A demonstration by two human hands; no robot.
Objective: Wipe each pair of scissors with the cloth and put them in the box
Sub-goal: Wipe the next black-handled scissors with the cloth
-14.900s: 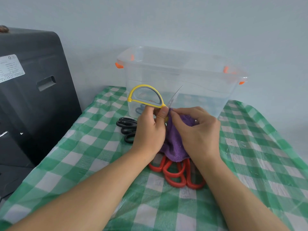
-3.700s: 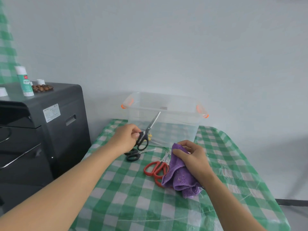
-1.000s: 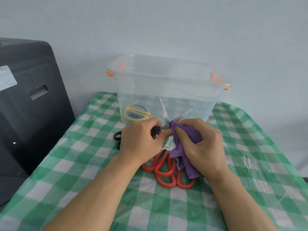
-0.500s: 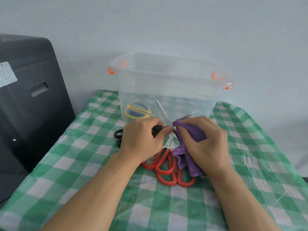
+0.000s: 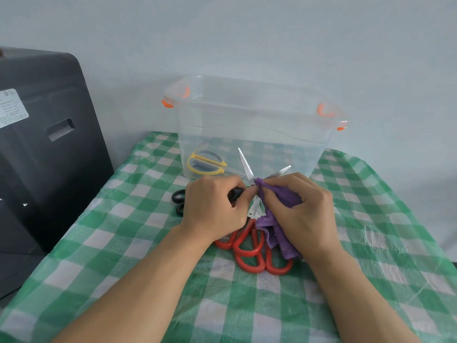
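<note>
Head view: the left hand (image 5: pixel 214 209) has its fingers curled round the black handle of the open scissors (image 5: pixel 244 167), blades spread in front of the clear box (image 5: pixel 254 134). The right hand (image 5: pixel 300 214) pinches the purple cloth (image 5: pixel 279 233) against one blade. Yellow scissors (image 5: pixel 205 162) lie inside the box; red scissors (image 5: pixel 249 248) and a black pair (image 5: pixel 178 201) lie on the desk (image 5: pixel 128 243) before it.

Your left hand (image 5: pixel 215 209) hides the held scissors' (image 5: pixel 247 169) handles; at nine o'clock, the cabinet (image 5: pixel 44 144) is cut off, its label (image 5: pixel 11 108) unreadable.
</note>
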